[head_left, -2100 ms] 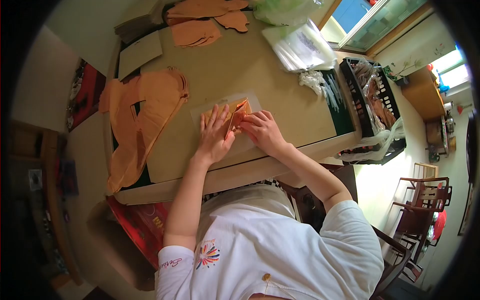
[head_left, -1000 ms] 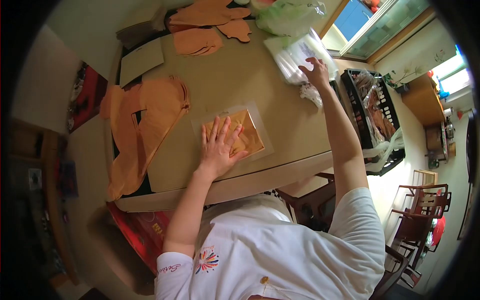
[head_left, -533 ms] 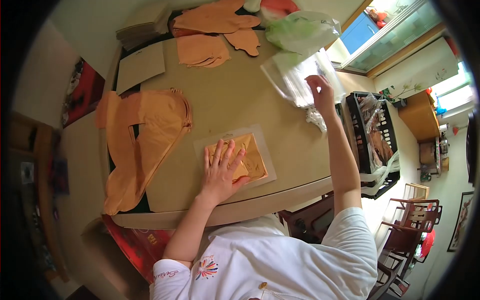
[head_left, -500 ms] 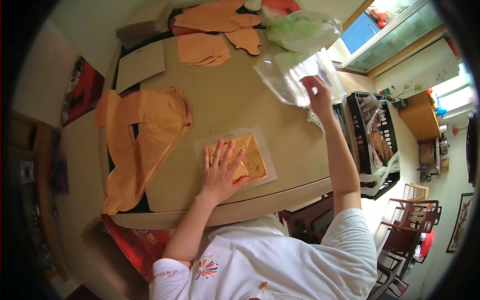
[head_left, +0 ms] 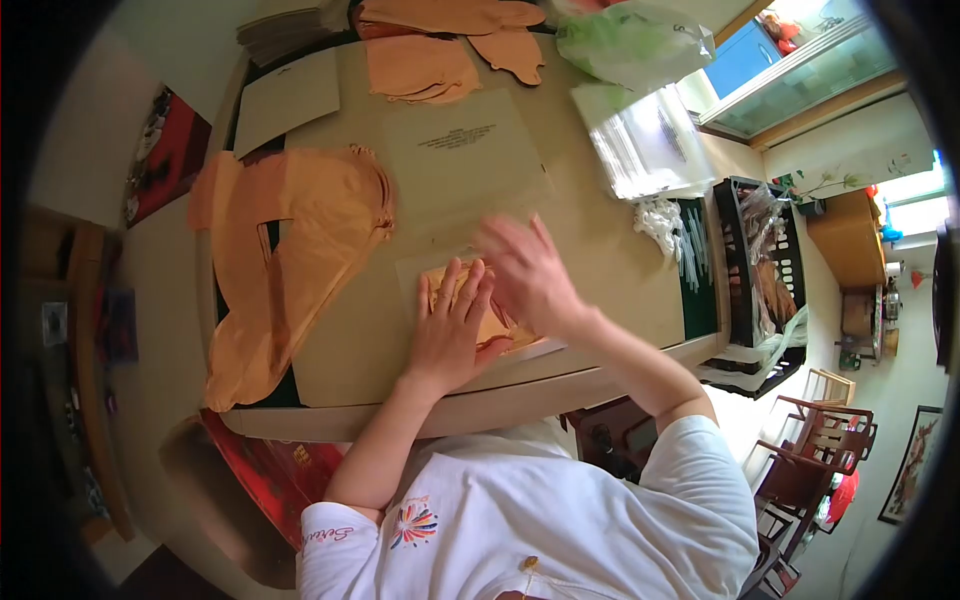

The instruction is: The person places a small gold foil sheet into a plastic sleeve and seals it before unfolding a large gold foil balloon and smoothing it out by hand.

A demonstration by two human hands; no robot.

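My left hand lies flat with spread fingers on a folded shiny orange-gold piece near the table's front edge. My right hand, blurred by motion, is just right of it, above the piece, fingers apart and holding nothing that shows. A pale sheet under the piece is partly hidden by both hands. Beyond them a clear bag with printed text lies flat on the table. Large flat orange balloon-like pieces lie on the left.
More orange pieces and a grey card lie at the back. On the right are stacked clear bags, a green-tinted bag, white curly ties, thin pale sticks and a black crate.
My right hand has come from the clear bags back beside my left hand. A clear printed bag now lies flat beyond them. The view has shifted slightly.
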